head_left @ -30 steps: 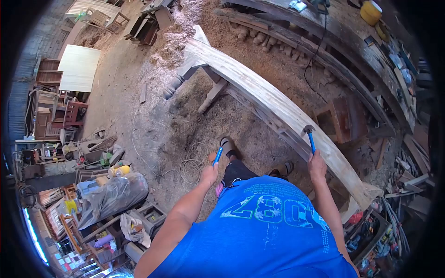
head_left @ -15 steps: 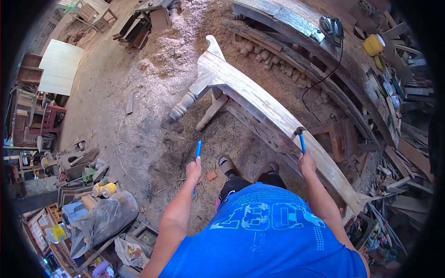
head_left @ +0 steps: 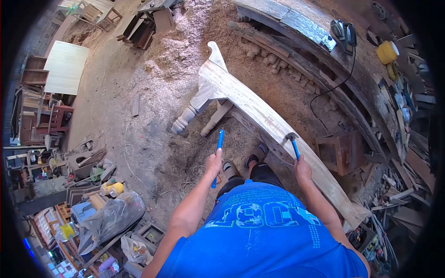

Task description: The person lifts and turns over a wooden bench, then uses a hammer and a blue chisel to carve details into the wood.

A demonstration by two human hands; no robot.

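My right hand (head_left: 302,169) is wrapped round the blue handle of a claw hammer (head_left: 295,150), whose dark head overlaps the pale wooden bench frame (head_left: 264,116) in this view. That frame has a long curved plank on top, a scrolled end and turned legs. Closed round a blue bar-shaped tool (head_left: 220,139), my left hand (head_left: 213,162) is in front of my body, to the left of the plank. Blue shows both above and below this fist; the tool's exact kind I cannot tell.
A dark workbench (head_left: 333,88) with a corded power tool (head_left: 343,32) and a yellow container (head_left: 387,52) runs along the right. Wood scraps lie at the far right. Plastic bags (head_left: 116,215) and furniture parts crowd the left. A thin cord (head_left: 132,169) trails over the floor.
My left hand and its blue tool have moved right and slightly up. The hammer has shifted left along the plank, its head tilting left. My feet have stepped toward the bench frame.
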